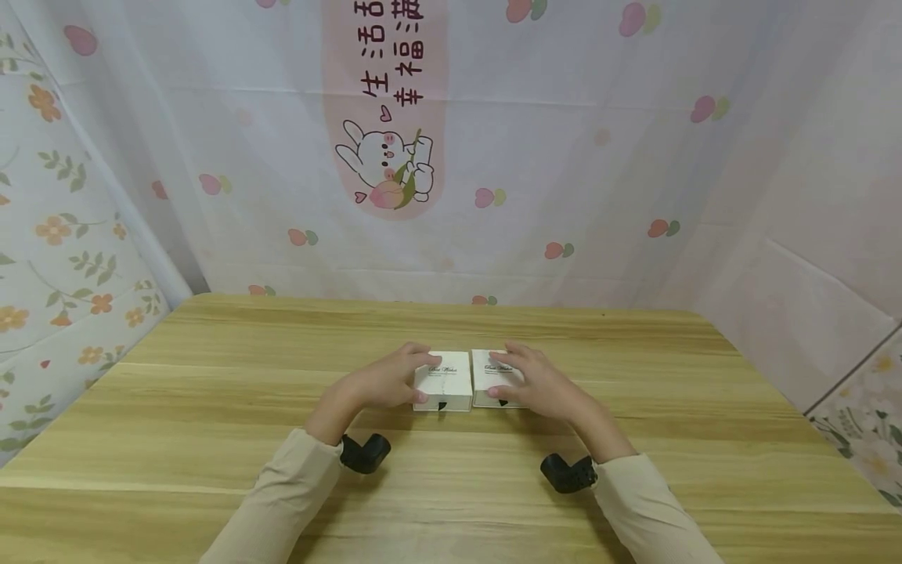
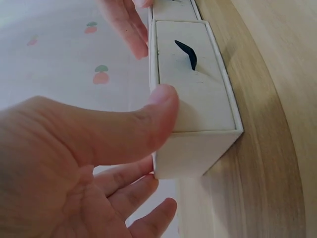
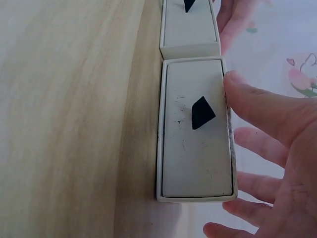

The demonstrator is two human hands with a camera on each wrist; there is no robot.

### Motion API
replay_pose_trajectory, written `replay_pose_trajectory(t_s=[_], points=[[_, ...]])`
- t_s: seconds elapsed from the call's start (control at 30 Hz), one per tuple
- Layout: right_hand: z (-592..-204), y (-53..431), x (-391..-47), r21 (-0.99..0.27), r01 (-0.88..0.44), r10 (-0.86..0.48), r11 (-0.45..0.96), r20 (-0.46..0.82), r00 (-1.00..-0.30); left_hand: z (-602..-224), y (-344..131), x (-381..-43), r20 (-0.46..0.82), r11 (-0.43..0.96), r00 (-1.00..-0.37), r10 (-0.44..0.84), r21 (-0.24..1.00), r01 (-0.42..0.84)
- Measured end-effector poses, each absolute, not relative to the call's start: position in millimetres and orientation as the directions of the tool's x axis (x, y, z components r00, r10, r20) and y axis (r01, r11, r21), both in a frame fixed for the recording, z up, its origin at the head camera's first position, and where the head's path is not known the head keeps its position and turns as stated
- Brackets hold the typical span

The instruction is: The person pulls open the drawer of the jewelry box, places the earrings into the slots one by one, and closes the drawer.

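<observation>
Two white drawer boxes, each with dark script on its lid and a small black pull tab on its front, stand side by side on the table. My left hand [image 1: 387, 380] holds the left box [image 1: 454, 376], thumb over the front edge and fingers toward the back of its lid. On the right box [image 1: 481, 380], my right hand [image 1: 543, 384] rests with fairly straight fingers spread over the lid and the thumb at the upper front edge. In the right wrist view, that box's front [image 3: 198, 163] has dark scuffs beside its tab [image 3: 202, 113]. Both drawers sit closed.
The wooden table [image 1: 451, 501] extends to a white curtain [image 1: 564, 172] printed with fruit shapes and a rabbit. Floral cloth [image 1: 63, 235] hangs at the left. Black wrist mounts [image 1: 365, 454] sit near both cream sleeves [image 1: 282, 493].
</observation>
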State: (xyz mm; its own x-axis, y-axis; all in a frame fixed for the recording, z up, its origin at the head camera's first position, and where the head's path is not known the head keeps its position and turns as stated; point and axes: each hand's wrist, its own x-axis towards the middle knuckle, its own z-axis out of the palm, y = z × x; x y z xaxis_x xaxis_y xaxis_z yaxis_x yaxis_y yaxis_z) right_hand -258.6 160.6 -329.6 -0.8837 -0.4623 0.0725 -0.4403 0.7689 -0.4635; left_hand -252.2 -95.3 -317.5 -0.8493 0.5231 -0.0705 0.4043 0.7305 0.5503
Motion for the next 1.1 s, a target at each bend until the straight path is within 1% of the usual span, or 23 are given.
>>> replay_pose_trajectory(t_s=[0.5,1.1], points=[[-331.2,160.4,-256.9,-0.473,-0.445,-0.460,0.761,0.090,-0.883,-320.4,-93.9,-255.1,-0.060,0.714,-0.848,0.527,0.573,0.403],[-329.7,159.3,-255.1,-0.476,-0.429,-0.450,0.767,0.075,-0.890,-323.1,-93.0,-256.2,-0.047,0.703,-0.846,0.532,0.581,0.410]])
